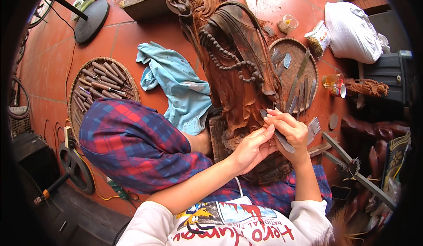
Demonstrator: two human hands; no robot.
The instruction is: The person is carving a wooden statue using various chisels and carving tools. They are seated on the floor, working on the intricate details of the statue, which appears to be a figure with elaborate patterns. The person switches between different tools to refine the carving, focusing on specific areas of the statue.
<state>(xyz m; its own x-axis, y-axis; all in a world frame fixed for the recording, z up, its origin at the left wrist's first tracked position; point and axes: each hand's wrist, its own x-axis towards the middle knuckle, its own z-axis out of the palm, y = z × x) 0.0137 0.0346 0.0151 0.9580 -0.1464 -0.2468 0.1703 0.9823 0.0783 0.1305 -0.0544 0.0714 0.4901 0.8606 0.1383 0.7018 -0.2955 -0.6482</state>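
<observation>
A reddish-brown carved wooden statue (240, 92) with draped robes and a string of carved beads stands before me, its lower end between my legs. My right hand (291, 133) grips a slim, flat grey file (284, 141), its far end close to the statue's lower folds. My left hand (254, 150) meets the right one there, thumb against the file and right fingertips. Its other fingers curl beneath, partly hidden, so what they hold cannot be made out. Behind my right hand a flat grey piece with a notched end (314, 126) sticks out.
At left, a round woven basket (72, 97) holds several wooden-handled carving tools beside a light-blue cloth (174, 76). At right, another woven tray (288, 48) carries files and flat blades. Near it are a glass of amber drink (330, 81), a white sack (352, 30) and a metal frame (359, 173).
</observation>
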